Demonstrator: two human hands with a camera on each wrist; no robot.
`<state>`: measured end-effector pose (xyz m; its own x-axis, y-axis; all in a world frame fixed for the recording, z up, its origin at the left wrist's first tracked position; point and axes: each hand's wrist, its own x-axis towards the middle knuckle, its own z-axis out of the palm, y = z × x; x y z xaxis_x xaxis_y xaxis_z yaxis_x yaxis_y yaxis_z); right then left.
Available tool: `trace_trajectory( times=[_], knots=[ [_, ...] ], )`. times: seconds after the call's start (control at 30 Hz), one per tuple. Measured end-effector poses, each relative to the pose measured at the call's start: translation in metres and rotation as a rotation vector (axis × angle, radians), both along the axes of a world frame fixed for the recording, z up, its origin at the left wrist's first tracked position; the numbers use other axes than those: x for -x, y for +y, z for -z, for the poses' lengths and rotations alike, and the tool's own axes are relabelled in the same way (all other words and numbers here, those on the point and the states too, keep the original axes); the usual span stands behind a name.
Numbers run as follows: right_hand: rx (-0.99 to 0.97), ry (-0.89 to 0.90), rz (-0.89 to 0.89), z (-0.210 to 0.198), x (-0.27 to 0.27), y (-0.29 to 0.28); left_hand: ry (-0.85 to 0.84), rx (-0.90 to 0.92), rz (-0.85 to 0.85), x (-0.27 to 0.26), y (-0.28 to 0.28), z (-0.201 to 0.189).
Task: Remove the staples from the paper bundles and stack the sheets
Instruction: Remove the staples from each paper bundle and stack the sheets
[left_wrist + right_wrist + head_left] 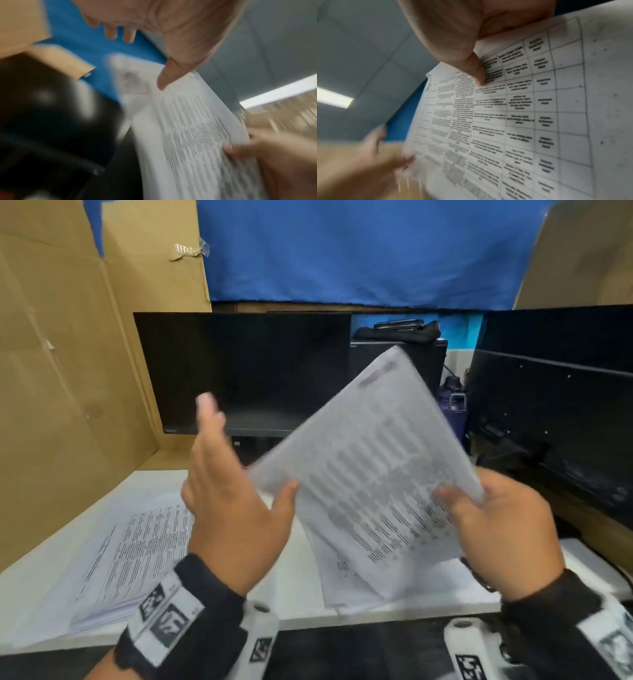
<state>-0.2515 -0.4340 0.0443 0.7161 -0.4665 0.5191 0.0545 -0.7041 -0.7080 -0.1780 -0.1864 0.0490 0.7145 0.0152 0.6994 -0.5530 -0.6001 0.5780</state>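
Note:
A printed paper bundle with a table of text is held tilted in the air over the white table. My right hand grips its lower right edge, thumb on the printed face and fingers behind. My left hand is open with straight fingers, and only its thumb touches the bundle's left edge. In the left wrist view the left hand points its thumb at the bundle. In the right wrist view the right hand pinches the bundle. No staple shows; the views are blurred.
A thick stack of printed sheets lies on the table's left side. More sheets lie under the raised bundle. A dark monitor stands behind, cardboard walls the left, black equipment and a bottle stand right.

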Motion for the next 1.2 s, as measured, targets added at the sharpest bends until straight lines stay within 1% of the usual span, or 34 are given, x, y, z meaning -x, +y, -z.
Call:
trace_trajectory(
  times=[0.03,0.07,0.1,0.13,0.17,0.2,0.23,0.3,0.37,0.5,0.63,0.73,0.83,1.0,1.1,1.2],
  knots=[
    [-0.154,-0.021,-0.031,-0.002,-0.002,-0.005,0.179,0.186,0.091,-0.003,0.000,0.003],
    [-0.296,-0.038,-0.078,-0.002,-0.005,-0.009,0.366,0.314,0.205,-0.005,-0.001,0.008],
    [-0.422,-0.045,-0.123,0.001,-0.009,-0.012,0.535,0.387,0.340,-0.006,-0.005,0.014],
    [-0.535,-0.040,-0.167,0.004,-0.012,-0.010,0.651,0.438,0.469,-0.008,-0.009,0.020],
    [-0.612,-0.026,-0.208,0.009,-0.015,-0.006,0.697,0.463,0.554,-0.012,-0.014,0.027],
    [-0.654,-0.012,-0.230,0.015,-0.018,-0.002,0.686,0.458,0.569,-0.016,-0.019,0.032],
    [-0.671,-0.005,-0.239,0.022,-0.020,0.002,0.651,0.447,0.542,-0.020,-0.023,0.036],
    [-0.679,-0.021,-0.246,0.034,-0.026,0.010,0.593,0.460,0.456,-0.025,-0.026,0.044],
    [-0.647,-0.036,-0.229,0.050,-0.032,0.014,0.557,0.459,0.382,-0.029,-0.027,0.057],
    [-0.543,0.033,-0.210,0.092,-0.040,0.025,0.579,0.415,0.307,-0.025,-0.027,0.086],
    [-0.544,0.062,-0.215,0.113,-0.047,0.030,0.620,0.454,0.290,-0.020,-0.032,0.100],
    [-0.556,0.056,-0.214,0.115,-0.049,0.027,0.675,0.525,0.304,-0.023,-0.035,0.104],
    [-0.548,0.056,-0.231,0.115,-0.047,0.027,0.703,0.545,0.299,-0.025,-0.034,0.107],
    [-0.509,0.066,-0.249,0.115,-0.049,0.021,0.738,0.609,0.357,-0.027,-0.038,0.114],
    [-0.435,0.078,-0.263,0.107,-0.048,0.017,0.689,0.591,0.276,-0.026,-0.038,0.112],
    [-0.330,0.198,-0.421,0.086,-0.043,0.005,0.675,0.577,0.200,-0.028,-0.029,0.101]
  ],
)
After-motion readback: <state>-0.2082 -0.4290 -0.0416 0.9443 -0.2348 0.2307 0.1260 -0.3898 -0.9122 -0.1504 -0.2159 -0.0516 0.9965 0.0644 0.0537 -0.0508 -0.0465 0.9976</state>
